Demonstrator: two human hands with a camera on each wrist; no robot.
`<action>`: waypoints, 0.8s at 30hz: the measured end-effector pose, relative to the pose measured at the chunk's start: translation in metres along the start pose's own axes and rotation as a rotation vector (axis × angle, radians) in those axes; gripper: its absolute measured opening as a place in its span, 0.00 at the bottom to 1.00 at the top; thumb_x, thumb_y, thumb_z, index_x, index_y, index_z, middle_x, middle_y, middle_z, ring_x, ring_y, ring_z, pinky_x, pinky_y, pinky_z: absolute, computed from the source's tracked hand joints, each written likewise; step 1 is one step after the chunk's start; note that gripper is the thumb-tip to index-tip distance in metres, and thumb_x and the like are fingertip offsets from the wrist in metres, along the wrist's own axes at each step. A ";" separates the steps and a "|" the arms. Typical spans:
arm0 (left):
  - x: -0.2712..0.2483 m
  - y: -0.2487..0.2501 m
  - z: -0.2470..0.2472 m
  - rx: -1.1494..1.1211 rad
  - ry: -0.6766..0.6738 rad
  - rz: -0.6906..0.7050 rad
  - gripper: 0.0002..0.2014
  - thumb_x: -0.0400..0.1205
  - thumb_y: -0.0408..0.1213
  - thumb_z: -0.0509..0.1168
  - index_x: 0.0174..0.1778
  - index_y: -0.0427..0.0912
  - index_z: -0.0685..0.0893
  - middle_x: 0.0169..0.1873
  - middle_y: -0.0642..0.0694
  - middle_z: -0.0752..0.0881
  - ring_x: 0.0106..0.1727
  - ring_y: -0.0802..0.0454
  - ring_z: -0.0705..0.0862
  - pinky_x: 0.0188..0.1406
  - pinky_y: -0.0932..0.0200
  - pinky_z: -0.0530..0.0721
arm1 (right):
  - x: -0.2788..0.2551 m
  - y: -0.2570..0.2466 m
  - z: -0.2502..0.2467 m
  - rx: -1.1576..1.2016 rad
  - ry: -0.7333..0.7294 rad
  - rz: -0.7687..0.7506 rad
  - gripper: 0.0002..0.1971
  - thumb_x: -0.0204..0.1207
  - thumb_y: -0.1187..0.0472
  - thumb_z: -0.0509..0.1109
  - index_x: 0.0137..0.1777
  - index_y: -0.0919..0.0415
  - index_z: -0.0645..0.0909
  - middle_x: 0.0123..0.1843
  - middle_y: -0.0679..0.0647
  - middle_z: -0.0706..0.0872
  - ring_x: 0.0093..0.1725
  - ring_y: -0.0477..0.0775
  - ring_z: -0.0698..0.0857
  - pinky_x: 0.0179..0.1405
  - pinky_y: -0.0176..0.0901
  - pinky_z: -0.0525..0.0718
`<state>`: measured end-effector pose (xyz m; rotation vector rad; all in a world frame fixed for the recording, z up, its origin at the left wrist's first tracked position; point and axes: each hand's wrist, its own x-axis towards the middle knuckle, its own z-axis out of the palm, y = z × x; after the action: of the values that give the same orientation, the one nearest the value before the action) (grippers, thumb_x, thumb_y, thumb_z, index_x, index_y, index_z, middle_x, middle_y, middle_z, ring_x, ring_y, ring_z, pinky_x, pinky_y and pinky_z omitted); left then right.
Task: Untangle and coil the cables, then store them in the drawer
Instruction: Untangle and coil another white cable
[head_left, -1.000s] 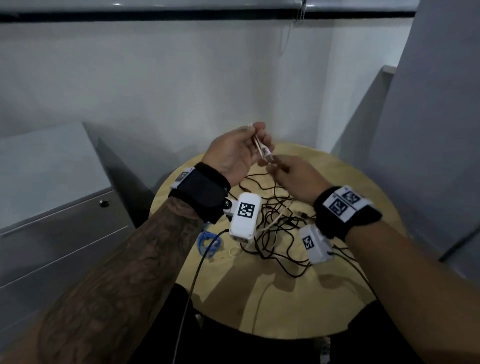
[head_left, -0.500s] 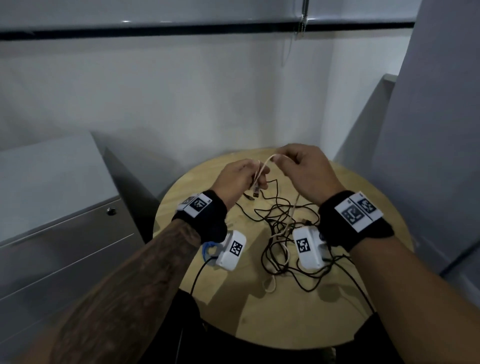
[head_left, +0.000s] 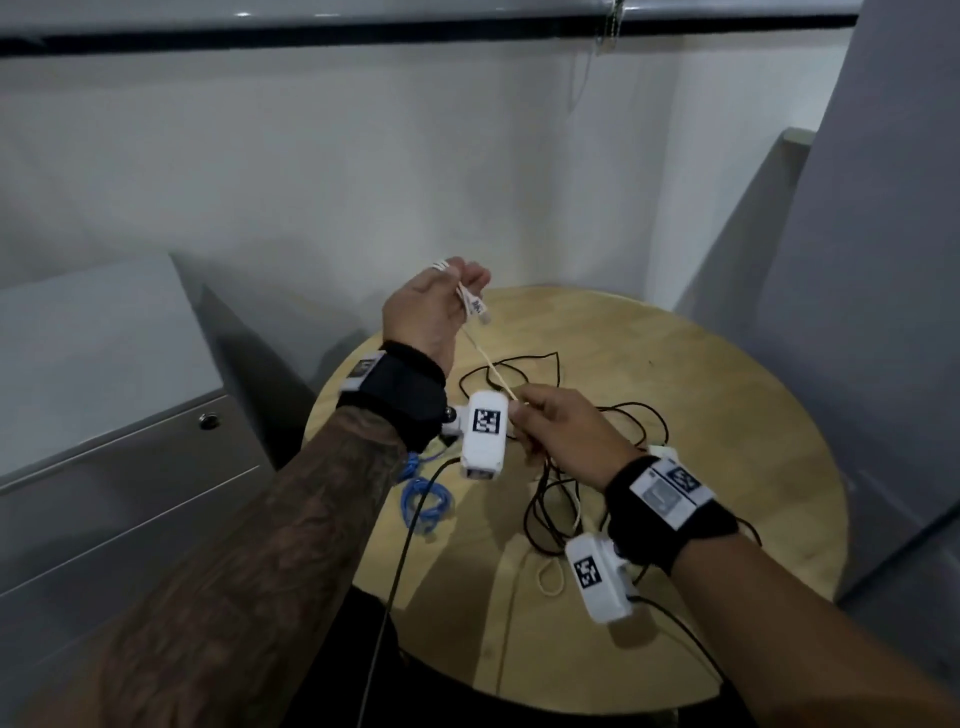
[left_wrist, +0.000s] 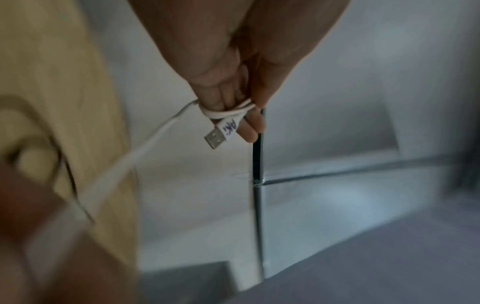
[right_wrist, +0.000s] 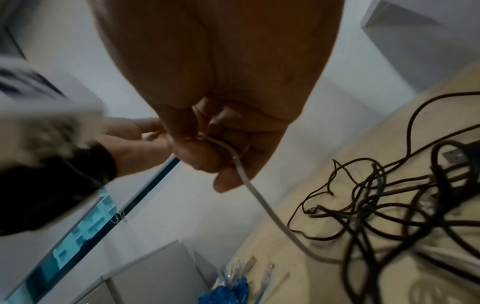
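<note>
Left hand (head_left: 434, 312) is raised over the table's far-left edge, fingers (left_wrist: 253, 127) curled, with the white cable (left_wrist: 145, 148) looped round them and the USB plug (left_wrist: 215, 138) sticking out past the wrap. Right hand (head_left: 558, 434) is lower and nearer, pinching the same cable between thumb and fingers, so the run between the hands is looking taut. Behind the right hand the cable is dropping to the table (head_left: 727, 415) and running into the black tangle (head_left: 587, 467). My read: coiling is just starting, only a turn or so on the fingers. To do it well: be feeding slack through the right pinch rather than hauling, since the tail looks still threaded through the black mess and a hard pull could tighten it. Be laying each turn beside the last, keeping loops even and the plug pinned so the wrap isn't unspooling. Blue cable (head_left: 423, 499) is sitting bunched at the near-left edge. Cabinet drawer (head_left: 130, 467) on the left looks closed, so storing is coming later.
</note>
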<state>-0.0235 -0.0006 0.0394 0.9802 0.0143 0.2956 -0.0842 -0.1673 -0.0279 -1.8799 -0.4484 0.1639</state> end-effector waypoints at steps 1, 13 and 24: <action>0.001 -0.006 -0.005 0.224 0.028 0.088 0.10 0.84 0.25 0.61 0.41 0.37 0.86 0.40 0.39 0.90 0.42 0.47 0.90 0.46 0.54 0.87 | -0.002 0.002 -0.001 0.015 0.035 -0.011 0.11 0.88 0.57 0.64 0.54 0.58 0.87 0.29 0.46 0.77 0.28 0.47 0.76 0.31 0.44 0.79; -0.028 -0.036 -0.014 0.418 -0.488 -0.458 0.16 0.85 0.34 0.51 0.38 0.34 0.80 0.25 0.45 0.68 0.26 0.49 0.71 0.35 0.53 0.77 | 0.038 0.019 -0.025 0.031 0.451 -0.183 0.07 0.84 0.62 0.70 0.52 0.62 0.90 0.47 0.57 0.92 0.44 0.44 0.85 0.46 0.31 0.82; -0.007 -0.070 -0.035 -0.300 -0.016 -0.262 0.10 0.88 0.32 0.56 0.54 0.31 0.81 0.41 0.41 0.90 0.46 0.48 0.91 0.57 0.53 0.87 | 0.013 0.030 0.000 0.168 -0.065 0.215 0.11 0.86 0.61 0.67 0.43 0.63 0.85 0.33 0.57 0.85 0.31 0.53 0.85 0.34 0.42 0.83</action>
<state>-0.0182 -0.0101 -0.0386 0.6729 0.0804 0.0459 -0.0660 -0.1709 -0.0543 -1.7572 -0.2671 0.3954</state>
